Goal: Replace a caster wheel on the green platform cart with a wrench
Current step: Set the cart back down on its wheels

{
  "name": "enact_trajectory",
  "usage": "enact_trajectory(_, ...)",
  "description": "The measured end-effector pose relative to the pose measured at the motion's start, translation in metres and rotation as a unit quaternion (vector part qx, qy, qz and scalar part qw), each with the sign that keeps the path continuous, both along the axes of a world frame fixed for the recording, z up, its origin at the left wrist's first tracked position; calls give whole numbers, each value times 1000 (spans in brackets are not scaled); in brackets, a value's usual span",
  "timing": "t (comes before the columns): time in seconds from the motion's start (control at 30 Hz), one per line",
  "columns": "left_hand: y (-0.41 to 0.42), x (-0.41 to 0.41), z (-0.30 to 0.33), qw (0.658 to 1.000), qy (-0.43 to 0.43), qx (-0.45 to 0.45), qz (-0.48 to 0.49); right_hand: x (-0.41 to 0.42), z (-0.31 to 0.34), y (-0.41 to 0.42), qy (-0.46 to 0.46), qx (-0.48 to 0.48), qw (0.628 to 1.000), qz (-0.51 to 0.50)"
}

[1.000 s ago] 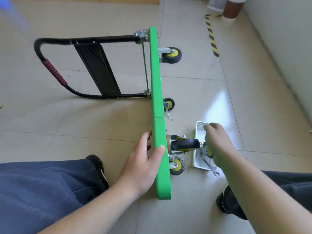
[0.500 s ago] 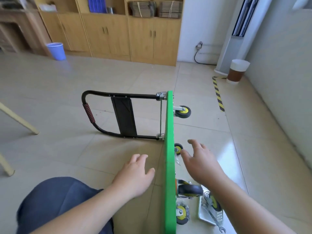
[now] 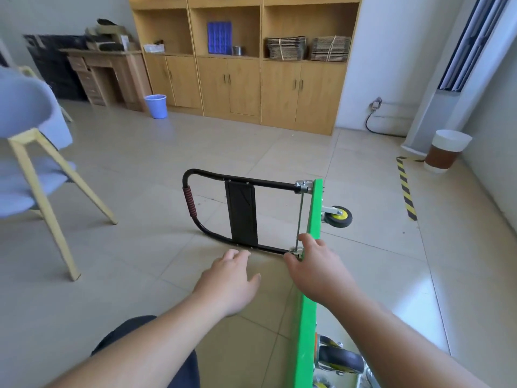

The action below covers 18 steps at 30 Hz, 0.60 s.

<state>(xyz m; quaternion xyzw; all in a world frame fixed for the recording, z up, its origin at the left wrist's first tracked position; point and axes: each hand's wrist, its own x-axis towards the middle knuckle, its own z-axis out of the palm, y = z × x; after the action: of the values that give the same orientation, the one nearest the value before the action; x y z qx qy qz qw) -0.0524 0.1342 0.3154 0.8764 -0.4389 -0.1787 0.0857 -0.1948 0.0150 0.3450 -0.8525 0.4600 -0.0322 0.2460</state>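
Tiled office floor [image 3: 140,169]: green platform cart [image 3: 307,303] on its edge. Right hand [image 3: 319,271] wraps its top edge; left hand [image 3: 228,287] spread, empty. No wrench in hand, so swap prob. unfinished.

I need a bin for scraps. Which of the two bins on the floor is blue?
The blue bin stands by the wooden cabinets at the left; the other bin, near the right wall, is brown with a white liner.

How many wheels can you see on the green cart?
3: one far wheel by the handle end, one big black wheel near the bottom, one yellow sliver below it. Another may hide behind the right hand.
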Motion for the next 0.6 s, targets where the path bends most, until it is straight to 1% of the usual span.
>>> enact_trajectory(0.17, -24, 25, 1, 1000, 1, 20, 0, 28, -12, -26, 35, -4, 999, 27)
enact_trajectory(0.33, -74, 70, -7, 1000, -1, 17, 3, 72, -22, -71, 56, -10, 997, 56)
enact_trajectory(0.47, -106, 96, -3, 1000, 9, 16, 10, 100, -16, -101, 76, -9, 995, 60)
enact_trajectory(0.6, -120, 109, 14, 999, 18, 37, 16, 113, 0, -113, 113, 2, 991, 67)
